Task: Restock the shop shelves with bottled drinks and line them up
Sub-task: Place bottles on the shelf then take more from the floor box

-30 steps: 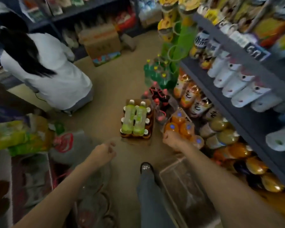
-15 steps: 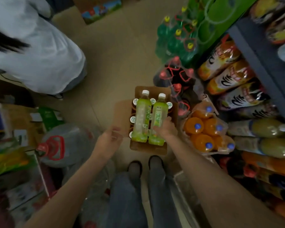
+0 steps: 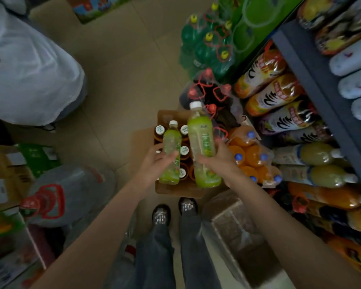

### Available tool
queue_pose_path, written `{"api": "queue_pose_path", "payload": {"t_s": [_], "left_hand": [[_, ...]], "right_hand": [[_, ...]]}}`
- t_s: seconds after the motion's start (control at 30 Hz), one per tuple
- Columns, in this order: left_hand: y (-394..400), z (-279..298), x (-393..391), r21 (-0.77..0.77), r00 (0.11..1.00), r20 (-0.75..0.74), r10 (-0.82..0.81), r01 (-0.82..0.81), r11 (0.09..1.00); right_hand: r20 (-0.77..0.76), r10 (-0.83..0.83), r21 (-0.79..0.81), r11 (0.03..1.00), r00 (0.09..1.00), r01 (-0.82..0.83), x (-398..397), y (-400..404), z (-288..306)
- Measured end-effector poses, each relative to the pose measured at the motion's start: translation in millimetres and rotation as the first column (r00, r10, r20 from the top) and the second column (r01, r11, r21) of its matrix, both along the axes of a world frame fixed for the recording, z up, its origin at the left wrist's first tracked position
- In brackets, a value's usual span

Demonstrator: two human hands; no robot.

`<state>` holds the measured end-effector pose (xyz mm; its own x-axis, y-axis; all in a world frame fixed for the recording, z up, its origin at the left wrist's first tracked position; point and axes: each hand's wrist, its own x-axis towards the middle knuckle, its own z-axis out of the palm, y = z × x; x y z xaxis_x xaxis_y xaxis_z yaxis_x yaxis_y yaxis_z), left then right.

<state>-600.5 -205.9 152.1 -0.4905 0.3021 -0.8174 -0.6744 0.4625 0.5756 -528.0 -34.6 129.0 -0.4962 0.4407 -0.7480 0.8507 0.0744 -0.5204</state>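
A cardboard box (image 3: 165,189) of white-capped bottles sits on the floor in front of my feet. My right hand (image 3: 219,161) grips a green drink bottle (image 3: 201,140) with a white cap, lifted above the box. My left hand (image 3: 156,163) is wrapped round a second, smaller-looking green bottle (image 3: 171,149) that still lies low over the box. To the right, the dark shop shelf (image 3: 313,80) holds rows of bottled drinks lying with their caps outward.
Shrink-wrapped packs stand beside the box: orange bottles (image 3: 252,157), dark cola (image 3: 208,94), green bottles (image 3: 206,44). A person in a white top (image 3: 29,76) crouches at the left. A big water jug (image 3: 67,195) lies at the lower left. A clear plastic crate (image 3: 238,232) sits by my right foot.
Both hands have closed on the two green bottles atop the box. The right one has risen with its bottle; the left has moved in from beside the box onto the other.
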Motion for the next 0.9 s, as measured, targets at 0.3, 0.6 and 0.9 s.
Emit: {"api": "queue_pose_path", "payload": {"t_s": [0.3,0.6,0.9], "left_hand": [[-37.6,-7.4,-21.3,-0.072,0.959,-0.006,0.284,-0.283,0.956],[-93.5,-12.7,-26.8,-0.261,0.995,-0.103,0.014,-0.04,0.964],[-44.2,82.3,-15.7,-0.145,0.988,-0.153,-0.029,0.006,0.989]], "right_hand": [[-0.115,0.172,-0.295,0.935,0.978,-0.199,-35.9,-49.0,7.2],[0.289,0.096,0.304,0.934,0.953,-0.186,-49.7,-115.5,-80.5],[-0.042,-0.22,-0.184,0.96,0.975,0.209,-8.3,-30.8,76.6]]}}
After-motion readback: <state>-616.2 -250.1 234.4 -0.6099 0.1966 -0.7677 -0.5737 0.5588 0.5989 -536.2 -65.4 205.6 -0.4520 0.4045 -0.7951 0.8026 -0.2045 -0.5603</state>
